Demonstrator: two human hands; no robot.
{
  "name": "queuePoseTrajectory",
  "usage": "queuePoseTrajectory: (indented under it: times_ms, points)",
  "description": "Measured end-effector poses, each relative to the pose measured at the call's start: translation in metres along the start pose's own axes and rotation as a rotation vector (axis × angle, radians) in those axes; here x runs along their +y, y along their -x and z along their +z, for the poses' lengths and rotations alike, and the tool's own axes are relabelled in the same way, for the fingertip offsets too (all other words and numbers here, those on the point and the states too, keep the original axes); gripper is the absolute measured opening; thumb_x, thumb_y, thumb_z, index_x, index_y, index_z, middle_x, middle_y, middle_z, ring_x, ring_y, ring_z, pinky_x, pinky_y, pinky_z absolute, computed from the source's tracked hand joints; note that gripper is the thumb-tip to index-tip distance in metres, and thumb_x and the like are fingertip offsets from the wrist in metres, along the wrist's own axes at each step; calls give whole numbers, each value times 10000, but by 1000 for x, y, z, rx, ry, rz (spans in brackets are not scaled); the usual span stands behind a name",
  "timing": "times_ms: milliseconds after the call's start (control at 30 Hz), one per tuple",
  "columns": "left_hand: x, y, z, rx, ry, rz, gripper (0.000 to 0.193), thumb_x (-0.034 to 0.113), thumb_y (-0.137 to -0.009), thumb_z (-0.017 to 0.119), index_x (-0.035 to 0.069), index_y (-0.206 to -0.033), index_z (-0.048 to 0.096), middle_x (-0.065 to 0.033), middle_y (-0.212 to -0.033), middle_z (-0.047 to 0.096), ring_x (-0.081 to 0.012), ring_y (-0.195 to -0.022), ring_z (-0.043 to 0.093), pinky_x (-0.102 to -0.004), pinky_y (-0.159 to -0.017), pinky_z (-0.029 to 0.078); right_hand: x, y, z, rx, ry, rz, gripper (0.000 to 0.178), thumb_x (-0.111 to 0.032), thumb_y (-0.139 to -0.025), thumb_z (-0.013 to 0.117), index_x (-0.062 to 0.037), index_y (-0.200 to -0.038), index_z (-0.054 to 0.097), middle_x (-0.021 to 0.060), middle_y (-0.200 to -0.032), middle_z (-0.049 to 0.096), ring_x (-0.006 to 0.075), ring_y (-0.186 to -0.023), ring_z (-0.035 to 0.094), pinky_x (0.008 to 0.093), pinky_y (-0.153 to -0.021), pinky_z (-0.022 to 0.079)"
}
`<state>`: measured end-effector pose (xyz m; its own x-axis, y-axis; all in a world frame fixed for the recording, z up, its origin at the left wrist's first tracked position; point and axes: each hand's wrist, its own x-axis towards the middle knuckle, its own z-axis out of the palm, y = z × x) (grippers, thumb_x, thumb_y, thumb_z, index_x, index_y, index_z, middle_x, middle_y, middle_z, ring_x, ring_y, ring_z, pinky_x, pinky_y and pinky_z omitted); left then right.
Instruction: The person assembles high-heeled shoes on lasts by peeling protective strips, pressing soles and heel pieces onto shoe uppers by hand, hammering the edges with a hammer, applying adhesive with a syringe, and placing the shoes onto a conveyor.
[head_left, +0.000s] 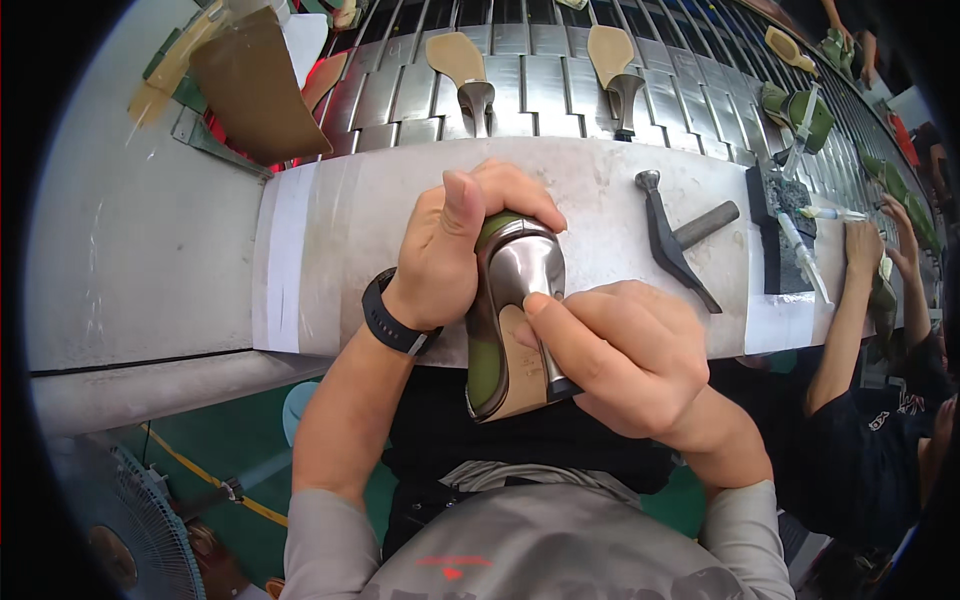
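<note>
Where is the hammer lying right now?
In the head view the hammer lies on the grey bench, right of the shoe the hands grip, and left of a dark block.

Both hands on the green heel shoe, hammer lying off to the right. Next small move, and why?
Probably press the heel down firmly against the sole. The left hand wraps the shoe's green back end on the bench edge, and the right hand pinches the metallic heel stem, thumb on its base. The hammer lies untouched to the right, so seating comes first.
</note>
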<state>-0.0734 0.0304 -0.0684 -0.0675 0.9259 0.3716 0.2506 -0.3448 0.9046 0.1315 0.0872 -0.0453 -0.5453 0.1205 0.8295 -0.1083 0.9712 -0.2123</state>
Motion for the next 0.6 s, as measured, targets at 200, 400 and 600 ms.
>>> queuePoseTrajectory:
  times_ms: [200,400,600]
  points:
    - [-1,1,-1,20,-1,14,1030,694,-1096,37,-31,-969,757,-148,-999,688,-245,-965,661,-357,-919,505,2,0,7,23,-12,2,403,-109,-665,786,6,-1050,757,48,-819,640,160,-619,620,280,-519,503]
    - [1,2,-3,10,-14,10,1036,703,-1093,45,-34,-971,762,-148,-987,686,-246,-965,662,-361,-915,505,4,4,13,58,-4,-17,387,-112,-668,785,5,-1036,754,42,-807,631,157,-610,603,284,-510,488]
    - [-8,-12,-13,62,119,4,460,372,-1120,559,-16,-992,769,-55,-918,712,-103,-847,608,-256,-800,482,38,-6,18,8,19,-81,288,-63,-716,795,-19,-997,757,17,-742,612,169,-592,567,321,-498,431]
